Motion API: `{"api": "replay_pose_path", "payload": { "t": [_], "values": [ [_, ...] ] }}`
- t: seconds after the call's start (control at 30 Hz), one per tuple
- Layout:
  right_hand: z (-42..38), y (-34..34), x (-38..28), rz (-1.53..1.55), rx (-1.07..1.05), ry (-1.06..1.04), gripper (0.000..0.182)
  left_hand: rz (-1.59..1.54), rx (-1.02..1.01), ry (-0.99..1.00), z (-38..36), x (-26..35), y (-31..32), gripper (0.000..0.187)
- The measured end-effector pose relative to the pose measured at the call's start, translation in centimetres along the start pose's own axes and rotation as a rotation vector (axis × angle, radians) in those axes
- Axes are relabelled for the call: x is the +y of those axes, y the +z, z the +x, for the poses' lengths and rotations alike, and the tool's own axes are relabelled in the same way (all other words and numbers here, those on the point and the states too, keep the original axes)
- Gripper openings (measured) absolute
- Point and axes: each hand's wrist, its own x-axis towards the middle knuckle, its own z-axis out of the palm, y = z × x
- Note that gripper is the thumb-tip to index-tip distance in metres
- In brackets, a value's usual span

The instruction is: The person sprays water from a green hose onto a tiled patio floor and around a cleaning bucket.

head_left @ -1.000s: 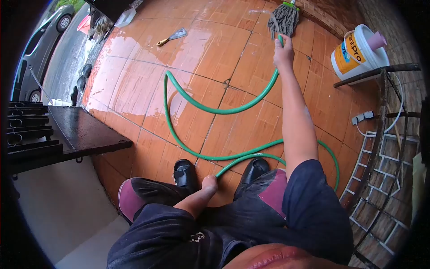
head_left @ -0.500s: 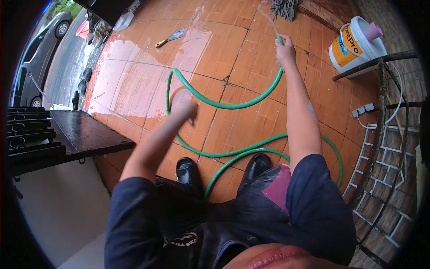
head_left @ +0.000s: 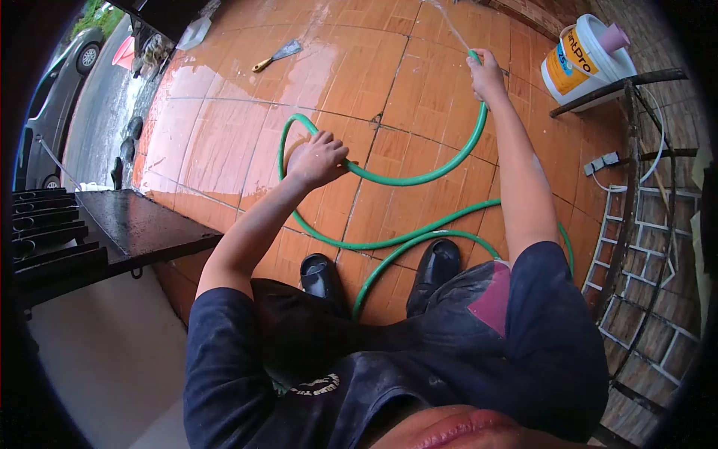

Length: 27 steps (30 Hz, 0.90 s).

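Observation:
My right hand (head_left: 488,75) is closed around the green hose (head_left: 415,179) close to its end, and a thin stream of water (head_left: 451,28) leaves it toward the top of the view. My left hand (head_left: 320,156) is on the same hose further down, its fingers curled over it. From there the hose loops left and runs back across the orange tiles near my black slippers (head_left: 436,266). A scraper (head_left: 278,55) with a yellow handle lies on the wet floor beyond my left hand.
A white bucket (head_left: 562,71) with a pink cup (head_left: 615,37) stands at the upper right, behind a dark metal frame (head_left: 632,142). A black table (head_left: 161,224) is on the left. Outside are a grey car (head_left: 63,90) and a pink basin (head_left: 123,52).
My left hand, blurred and off the hose before, has moved up and taken hold of it. The view has shifted slightly, and the grey mop head at the top has left the frame.

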Motion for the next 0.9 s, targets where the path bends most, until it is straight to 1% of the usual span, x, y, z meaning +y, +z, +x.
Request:
{"api": "replay_pose_path", "payload": {
  "t": [0.03, 0.07, 0.13, 0.17, 0.23, 0.3, 0.37, 0.4, 0.43, 0.47, 0.53, 0.57, 0.63, 0.7, 0.77, 0.83, 0.9],
  "values": [
    [-0.2, 0.0, -0.2, 0.002, -0.026, 0.030, 0.026, 0.003, -0.007, 0.042, 0.2, 0.5, 0.0, 0.026],
    [-0.5, 0.0, -0.4, 0.000, -0.024, 0.028, 0.026, 0.003, -0.004, 0.043, 0.2, 1.0, 0.0, 0.026],
    [-0.8, -0.1, -0.2, -0.113, -0.040, 0.123, 0.025, 0.030, 0.028, 0.117, 0.0, 1.8, 0.8, 0.030],
    [-1.0, 0.0, 0.0, -0.116, -0.039, 0.124, 0.025, 0.020, 0.090, 0.141, -0.2, 1.9, 1.5, 0.031],
    [-0.9, 0.3, 0.7, -0.060, 0.004, 0.068, 0.021, 0.013, 0.087, 0.129, -0.5, 2.2, 1.6, 0.029],
    [-0.5, 0.4, 1.1, -0.039, 0.016, 0.068, 0.021, 0.010, 0.083, 0.115, -0.6, 2.2, 1.5, 0.028],
    [-0.1, 0.6, 1.3, -0.017, 0.026, 0.068, 0.021, 0.014, 0.130, 0.109, -0.8, 1.9, 1.3, 0.024],
    [0.2, 0.6, 1.3, -0.029, 0.029, 0.024, 0.021, 0.013, 0.130, 0.106, -0.9, 1.9, 1.0, 0.024],
    [0.4, 0.7, 1.3, -0.040, 0.033, -0.021, 0.021, 0.010, 0.122, 0.088, -1.0, 1.8, 0.7, 0.020],
    [0.6, 0.7, 1.4, -0.041, 0.030, -0.022, 0.021, 0.008, 0.114, 0.070, -1.1, 1.8, 0.4, 0.017],
    [-0.1, 0.6, -0.1, -0.068, 0.022, 0.069, 0.026, -0.002, 0.109, 0.061, -1.3, 1.9, 0.3, 0.013],
    [-0.1, 0.7, -0.2, -0.068, 0.020, 0.069, 0.026, -0.010, 0.104, 0.056, -1.4, 1.9, 0.2, 0.010],
    [0.7, 1.2, 0.7, -0.069, 0.053, -0.034, 0.027, -0.005, 0.089, 0.052, -1.6, 1.8, 0.5, 0.009],
    [1.1, 1.5, 1.1, -0.066, 0.055, -0.052, 0.027, -0.002, 0.073, 0.050, -1.7, 1.8, 0.8, 0.008],
    [1.0, 1.4, 1.3, -0.065, 0.059, -0.070, 0.027, -0.004, 0.099, 0.062, -1.8, 1.7, 1.2, 0.007],
    [0.1, 1.0, 0.1, -0.060, 0.029, 0.022, 0.026, -0.005, 0.108, 0.057, -1.6, 1.8, 1.4, 0.009],
    [-0.4, 0.7, -0.4, -0.061, 0.029, 0.034, 0.026, -0.005, 0.117, 0.052, -1.6, 1.8, 1.6, 0.010]
  ]
}}
